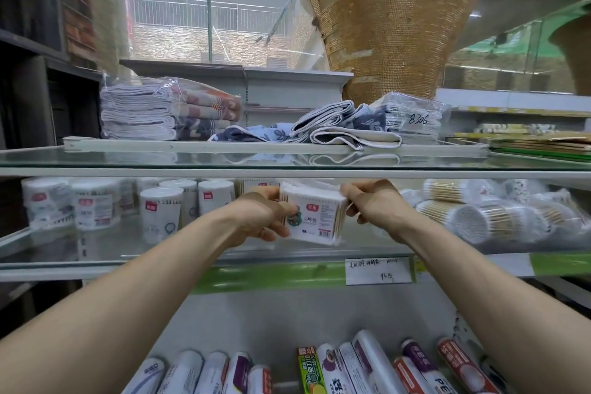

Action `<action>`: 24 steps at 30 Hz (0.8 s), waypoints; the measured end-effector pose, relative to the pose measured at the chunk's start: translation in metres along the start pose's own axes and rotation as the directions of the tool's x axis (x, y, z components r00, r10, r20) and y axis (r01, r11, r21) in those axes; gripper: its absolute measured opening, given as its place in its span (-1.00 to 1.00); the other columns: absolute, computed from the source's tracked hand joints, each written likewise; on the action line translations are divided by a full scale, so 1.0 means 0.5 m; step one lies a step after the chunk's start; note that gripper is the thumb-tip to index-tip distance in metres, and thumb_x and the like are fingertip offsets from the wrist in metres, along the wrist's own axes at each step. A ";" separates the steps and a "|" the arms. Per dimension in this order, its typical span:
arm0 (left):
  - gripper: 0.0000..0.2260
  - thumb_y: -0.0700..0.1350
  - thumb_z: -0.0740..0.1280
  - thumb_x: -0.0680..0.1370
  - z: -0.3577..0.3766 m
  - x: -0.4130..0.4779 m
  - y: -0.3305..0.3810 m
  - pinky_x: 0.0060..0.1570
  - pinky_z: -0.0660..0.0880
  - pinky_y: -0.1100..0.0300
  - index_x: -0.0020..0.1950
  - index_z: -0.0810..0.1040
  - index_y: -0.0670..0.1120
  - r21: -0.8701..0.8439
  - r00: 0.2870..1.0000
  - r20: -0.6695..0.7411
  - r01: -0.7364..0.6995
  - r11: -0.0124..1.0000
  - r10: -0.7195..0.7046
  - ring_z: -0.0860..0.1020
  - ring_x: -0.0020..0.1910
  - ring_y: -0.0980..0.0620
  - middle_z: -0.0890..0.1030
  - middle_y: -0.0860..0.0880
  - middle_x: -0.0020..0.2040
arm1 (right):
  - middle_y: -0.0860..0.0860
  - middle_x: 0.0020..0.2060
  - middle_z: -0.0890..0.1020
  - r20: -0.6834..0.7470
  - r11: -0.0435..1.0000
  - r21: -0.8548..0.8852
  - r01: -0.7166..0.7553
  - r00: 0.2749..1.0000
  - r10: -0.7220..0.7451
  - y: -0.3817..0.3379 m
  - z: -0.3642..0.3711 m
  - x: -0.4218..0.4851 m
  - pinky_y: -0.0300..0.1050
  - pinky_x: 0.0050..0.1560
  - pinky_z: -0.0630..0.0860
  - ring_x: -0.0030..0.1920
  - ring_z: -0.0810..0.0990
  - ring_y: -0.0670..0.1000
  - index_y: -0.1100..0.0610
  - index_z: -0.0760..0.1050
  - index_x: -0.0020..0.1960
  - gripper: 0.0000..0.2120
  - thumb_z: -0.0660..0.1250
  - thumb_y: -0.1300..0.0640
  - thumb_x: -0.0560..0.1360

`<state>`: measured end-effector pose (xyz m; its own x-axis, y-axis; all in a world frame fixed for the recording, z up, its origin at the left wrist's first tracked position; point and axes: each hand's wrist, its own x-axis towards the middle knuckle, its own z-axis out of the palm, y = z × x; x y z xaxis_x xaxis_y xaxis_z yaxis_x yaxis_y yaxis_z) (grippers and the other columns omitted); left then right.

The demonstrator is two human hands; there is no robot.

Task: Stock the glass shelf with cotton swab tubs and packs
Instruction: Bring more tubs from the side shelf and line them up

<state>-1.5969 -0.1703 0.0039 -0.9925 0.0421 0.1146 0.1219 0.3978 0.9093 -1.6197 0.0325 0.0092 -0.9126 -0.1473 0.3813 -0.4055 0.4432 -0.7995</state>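
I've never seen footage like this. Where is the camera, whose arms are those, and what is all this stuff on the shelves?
There is no machine here. A person wears a wide-angle camera on the head, so this single picture looks forward and down along their own two bare arms. The left hand and the right hand grip opposite edges of a square cotton swab pack, held over the middle glass shelf. On that shelf, round cotton swab tubs stand to the left. Clear-wrapped bundles of wooden-stick swabs lie to the right. The shelf above carries folded towels. At the bottom lie rolled packs, whose labels are too blurred to read.
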 end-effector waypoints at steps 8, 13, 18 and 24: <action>-0.85 -0.11 0.35 0.56 0.019 0.007 -0.004 -0.33 0.49 0.24 0.12 0.52 -0.04 0.120 0.999 -0.040 0.020 0.993 -0.015 0.58 -0.27 0.06 0.63 -0.04 -0.06 | 0.08 -0.02 0.67 0.269 0.985 -0.153 -0.079 0.956 0.119 0.024 0.008 -0.010 -0.27 -0.29 0.41 -0.19 0.52 -0.06 0.04 0.59 0.07 -0.82 0.39 0.02 0.50; -0.74 -0.05 0.42 0.49 0.026 0.027 -0.006 -0.15 0.59 0.19 0.14 0.52 -0.06 0.369 0.991 -0.125 0.092 0.925 -0.049 0.60 -0.14 0.03 0.62 -0.03 -0.02 | -0.05 -0.04 0.65 0.196 0.973 -0.220 -0.066 0.974 0.111 0.024 0.031 0.007 -0.31 -0.22 0.42 -0.16 0.56 -0.12 0.07 0.58 0.13 -0.78 0.38 0.04 0.52; -0.76 -0.08 0.42 0.49 0.027 0.041 -0.007 -0.01 0.59 0.13 0.12 0.51 -0.07 0.436 0.973 -0.228 0.137 0.889 -0.039 0.61 -0.07 0.00 0.61 -0.04 0.00 | -0.02 0.01 0.65 0.190 0.943 -0.331 -0.026 0.977 0.094 0.014 0.053 0.021 -0.16 0.06 0.50 0.00 0.61 -0.01 0.05 0.56 0.14 -0.77 0.39 0.04 0.50; -0.81 0.05 0.32 0.55 0.015 0.035 -0.009 -0.10 0.52 0.11 -0.06 0.49 -0.07 0.704 0.938 -0.343 0.221 0.675 0.050 0.55 -0.09 -0.05 0.58 -0.04 -0.09 | 0.00 -0.04 0.64 0.165 0.883 -0.469 0.026 0.985 0.059 0.006 0.090 0.050 -0.13 -0.04 0.52 -0.05 0.59 0.01 0.03 0.54 0.06 -0.82 0.35 0.00 0.50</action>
<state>-1.6150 -0.1645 -0.0012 -0.9224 -0.2546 0.2905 -0.1420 0.9229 0.3578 -1.6460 -0.0099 -0.0044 -0.9309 -0.2649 0.2516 -0.3576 0.8020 -0.4785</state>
